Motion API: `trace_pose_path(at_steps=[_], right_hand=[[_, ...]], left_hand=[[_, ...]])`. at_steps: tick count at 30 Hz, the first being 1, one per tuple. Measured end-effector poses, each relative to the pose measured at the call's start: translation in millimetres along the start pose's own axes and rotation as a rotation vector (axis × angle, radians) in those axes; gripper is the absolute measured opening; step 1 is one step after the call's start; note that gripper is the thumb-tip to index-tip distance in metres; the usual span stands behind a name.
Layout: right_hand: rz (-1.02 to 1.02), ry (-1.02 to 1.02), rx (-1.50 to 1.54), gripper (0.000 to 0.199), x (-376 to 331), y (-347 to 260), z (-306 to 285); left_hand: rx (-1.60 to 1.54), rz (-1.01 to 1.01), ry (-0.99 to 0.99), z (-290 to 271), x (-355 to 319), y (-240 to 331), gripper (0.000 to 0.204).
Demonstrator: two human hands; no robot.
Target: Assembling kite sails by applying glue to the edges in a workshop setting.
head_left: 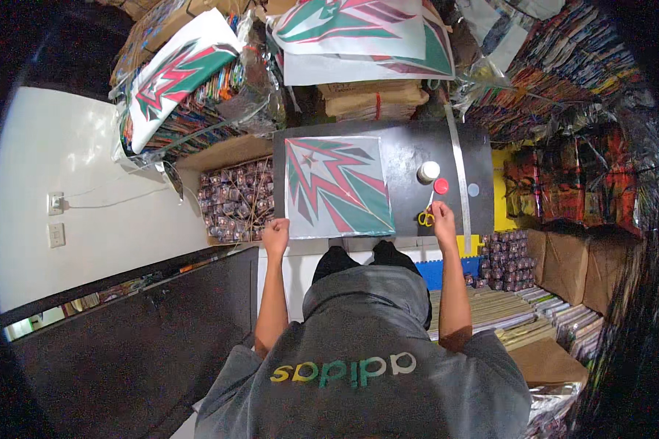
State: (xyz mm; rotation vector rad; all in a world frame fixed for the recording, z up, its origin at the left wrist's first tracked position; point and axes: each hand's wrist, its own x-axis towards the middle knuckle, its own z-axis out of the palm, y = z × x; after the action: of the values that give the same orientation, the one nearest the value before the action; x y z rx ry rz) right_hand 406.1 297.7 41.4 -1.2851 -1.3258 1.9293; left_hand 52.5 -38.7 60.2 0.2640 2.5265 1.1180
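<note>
A printed sheet [370, 172] with a star and jagged red, green, black and white shapes lies flat on the black table [406, 139]. My left hand [275, 237] is closed at its near left corner, fingers pinching the edge. To the right, my right hand [443, 218] is closed, its fingertips pressed together; whatever is in them is too small to make out. Right beside those fingers are yellow-handled scissors [425, 217], blades pointing away from me. Beyond them stand a white round container [428, 172] and a red round lid [441, 186].
A long metal ruler [459, 164] runs along the table's right side, beside a pale disc [474, 190]. More printed sheets [359, 66] lie on stacks beyond the table. A box of small wrapped items [234, 197] stands left; stacked bundles [483, 314] fill the right.
</note>
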Motion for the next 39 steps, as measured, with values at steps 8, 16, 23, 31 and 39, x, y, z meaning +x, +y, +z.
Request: trace_pose_path(at_steps=[8,16,23,31,39], right_hand=[[-0.161,-0.032,-0.620,0.023,-31,20,49],[-0.153,0.075,-0.960,0.048,-71,43,88],[0.007,-0.026,-0.671,0.025,-97,36,110],[0.239,0.156,-0.467,0.038,-110,67,93],[0.541,-0.068,-0.483,0.041,-85,55,131]], left_hand=[[-0.133,-0.055,-0.062,-28,14,-49,0.022],[-0.117,-0.050,-0.186,-61,21,-55,0.021],[-0.211,0.051,-0.244,-57,47,-83,0.022],[-0.242,-0.069,-0.394,-45,64,-48,0.022],[-0.208,0.101,-0.369,-39,66,-64,0.021]])
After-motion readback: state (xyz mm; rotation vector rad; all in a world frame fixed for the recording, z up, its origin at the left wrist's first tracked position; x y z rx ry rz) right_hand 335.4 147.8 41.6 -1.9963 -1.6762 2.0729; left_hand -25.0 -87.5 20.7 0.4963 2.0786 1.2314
